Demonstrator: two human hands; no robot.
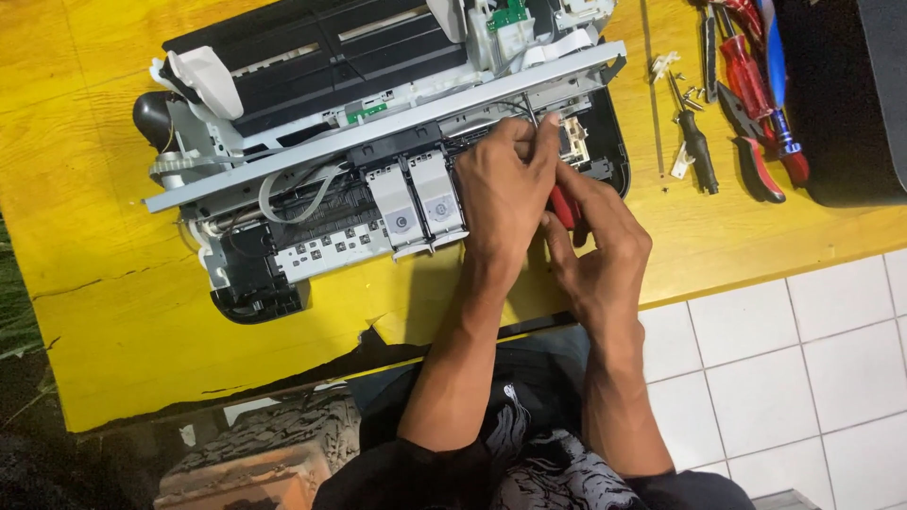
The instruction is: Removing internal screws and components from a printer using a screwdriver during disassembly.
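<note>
An opened printer (312,85) with its cover off lies on a yellow wooden table (104,283). Its metal rail, cables and two grey-white ink cartridges (416,203) are exposed. My left hand (505,184) rests on the printer's right part, its fingers pinching the thin metal shaft of a screwdriver near a small white part (574,140). My right hand (595,246) sits just right of it, shut on the screwdriver's red handle (564,205), which is mostly hidden by both hands.
Several hand tools lie at the table's far right: a black-handled screwdriver (697,146), red-handled pliers (756,142), a blue-handled tool (775,57), loose screws (690,94). A dark box (850,94) stands in the right corner. White floor tiles (794,359) lie below.
</note>
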